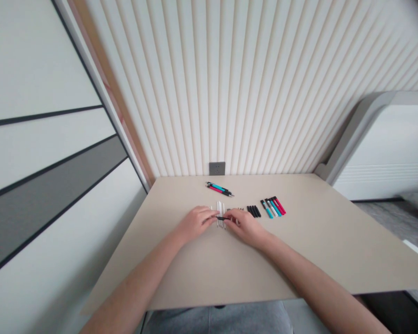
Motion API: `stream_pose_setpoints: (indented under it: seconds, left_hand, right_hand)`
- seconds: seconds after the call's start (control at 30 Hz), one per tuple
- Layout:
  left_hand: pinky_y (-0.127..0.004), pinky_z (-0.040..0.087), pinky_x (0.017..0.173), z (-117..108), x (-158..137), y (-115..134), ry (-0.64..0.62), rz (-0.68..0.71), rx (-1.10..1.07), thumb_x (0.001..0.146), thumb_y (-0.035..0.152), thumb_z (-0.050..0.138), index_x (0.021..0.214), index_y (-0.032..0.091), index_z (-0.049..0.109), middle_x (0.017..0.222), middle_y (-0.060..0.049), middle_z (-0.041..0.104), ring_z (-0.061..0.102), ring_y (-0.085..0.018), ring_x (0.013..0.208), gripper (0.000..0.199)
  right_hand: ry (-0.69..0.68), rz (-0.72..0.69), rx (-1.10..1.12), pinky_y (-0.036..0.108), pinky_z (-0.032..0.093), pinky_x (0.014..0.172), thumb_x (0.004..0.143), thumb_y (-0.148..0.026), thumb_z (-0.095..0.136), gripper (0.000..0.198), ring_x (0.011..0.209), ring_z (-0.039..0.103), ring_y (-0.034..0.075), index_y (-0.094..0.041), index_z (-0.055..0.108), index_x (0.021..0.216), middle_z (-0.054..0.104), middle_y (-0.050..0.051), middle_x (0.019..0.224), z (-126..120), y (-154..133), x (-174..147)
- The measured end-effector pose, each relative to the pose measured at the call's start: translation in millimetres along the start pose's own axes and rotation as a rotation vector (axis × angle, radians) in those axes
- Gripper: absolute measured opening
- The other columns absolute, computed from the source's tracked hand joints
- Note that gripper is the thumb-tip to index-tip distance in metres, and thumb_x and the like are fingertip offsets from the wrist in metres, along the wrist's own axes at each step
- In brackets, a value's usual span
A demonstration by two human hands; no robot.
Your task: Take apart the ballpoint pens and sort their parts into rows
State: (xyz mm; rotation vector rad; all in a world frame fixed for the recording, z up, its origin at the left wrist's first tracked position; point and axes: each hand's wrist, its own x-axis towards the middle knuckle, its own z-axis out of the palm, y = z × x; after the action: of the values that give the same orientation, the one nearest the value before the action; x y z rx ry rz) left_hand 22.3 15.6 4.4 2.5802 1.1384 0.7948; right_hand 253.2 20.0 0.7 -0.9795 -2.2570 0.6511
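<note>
Above the middle of the table, my left hand and my right hand pinch a slim black pen part between them, one at each end. Its exact kind is too small to make out. Beneath it lie several thin white pen refills, side by side and partly covered by my fingers. Small dark pieces peek out behind my right hand. To the right is a row of short black pen sections, followed by several pen barrels in blue, white and red with black ends.
Pens in blue and red with black parts lie together near the back of the beige table. A dark socket sits on the ribbed wall behind. A pale cabinet stands left, a bed headboard right.
</note>
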Motion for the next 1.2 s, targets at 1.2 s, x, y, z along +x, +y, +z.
stream_pose_setpoints:
  seconds: [1.2]
  left_hand:
    - [-0.028, 0.044, 0.071, -6, -2, 2, 0.201, 0.172, 0.094, 0.096, 0.028, 0.049, 0.098, 0.017, 0.064, 0.080, -0.004, 0.066, 0.059, -0.015, 0.075, 0.019]
  right_hand:
    - [0.210, 0.000, 0.198, 0.026, 0.044, 0.065, 0.085, -0.026, 0.063, 0.010, 0.068, 0.054, 0.013, -0.020, 0.065, 0.092, 0.066, 0.002, 0.083, 7, -3, 1]
